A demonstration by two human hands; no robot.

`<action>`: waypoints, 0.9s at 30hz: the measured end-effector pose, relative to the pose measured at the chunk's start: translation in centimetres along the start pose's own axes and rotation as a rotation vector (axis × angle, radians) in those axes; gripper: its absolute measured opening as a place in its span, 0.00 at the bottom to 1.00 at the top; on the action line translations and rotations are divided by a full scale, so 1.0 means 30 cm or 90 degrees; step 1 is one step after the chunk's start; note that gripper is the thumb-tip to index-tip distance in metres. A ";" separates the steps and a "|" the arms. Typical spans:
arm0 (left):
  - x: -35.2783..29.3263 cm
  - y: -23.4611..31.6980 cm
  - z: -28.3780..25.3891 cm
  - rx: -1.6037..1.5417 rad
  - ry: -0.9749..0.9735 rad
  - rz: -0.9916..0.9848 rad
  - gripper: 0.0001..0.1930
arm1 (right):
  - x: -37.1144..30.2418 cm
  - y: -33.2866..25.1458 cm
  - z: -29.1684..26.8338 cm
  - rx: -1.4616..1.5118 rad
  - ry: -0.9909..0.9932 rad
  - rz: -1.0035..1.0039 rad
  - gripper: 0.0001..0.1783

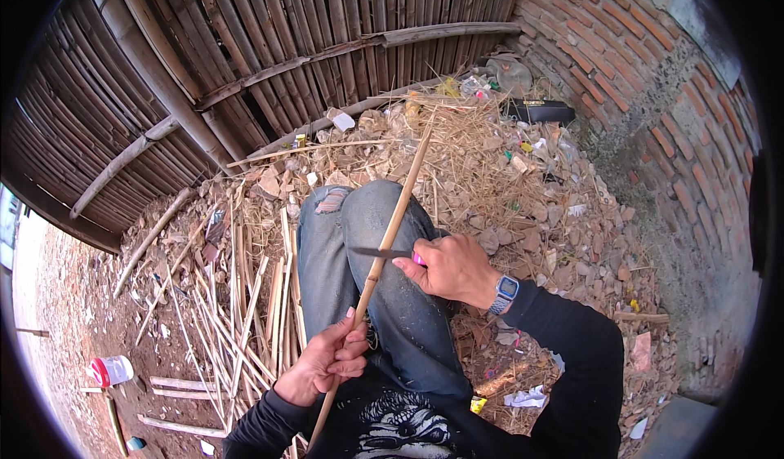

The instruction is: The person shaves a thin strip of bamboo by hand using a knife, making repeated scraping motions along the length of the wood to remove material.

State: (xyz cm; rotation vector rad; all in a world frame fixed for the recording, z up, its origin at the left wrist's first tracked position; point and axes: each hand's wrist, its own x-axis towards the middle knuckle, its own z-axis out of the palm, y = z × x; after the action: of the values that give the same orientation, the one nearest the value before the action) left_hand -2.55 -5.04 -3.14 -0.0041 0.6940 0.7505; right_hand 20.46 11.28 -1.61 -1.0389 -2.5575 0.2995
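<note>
A long bamboo strip (400, 205) slants up across my jeans-clad legs, its lower end near my body and its tip over the straw. My left hand (334, 354) is closed round the strip's lower part. In my right hand (448, 268) is a knife (377, 252) with a pink handle, mostly hidden by the fingers. The dark blade lies across the strip above a joint, touching or just over it. A watch (505, 294) is on my right wrist.
Several split bamboo strips (238, 312) lie on the ground at my left, near a clear jar with a red lid (112, 371). Rubble and straw (490, 165) spread ahead and right. A bamboo wall (310, 18) and a brick wall (621, 51) meet behind.
</note>
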 end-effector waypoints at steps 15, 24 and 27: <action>-0.141 -0.077 -0.087 0.135 0.127 0.054 0.24 | 0.127 0.114 -0.124 0.088 0.030 0.143 0.33; -0.118 -0.078 -0.042 0.160 0.137 0.079 0.25 | 0.098 0.043 -0.046 -0.049 0.045 0.035 0.30; -0.148 -0.089 -0.055 0.160 0.130 0.065 0.25 | 0.167 0.148 -0.110 -0.069 0.064 0.088 0.32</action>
State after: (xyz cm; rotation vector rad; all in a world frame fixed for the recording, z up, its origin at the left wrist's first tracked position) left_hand -4.13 -10.21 -2.46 0.1874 0.9860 0.7628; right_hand 21.26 18.14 1.22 -1.2410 -2.4404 0.1416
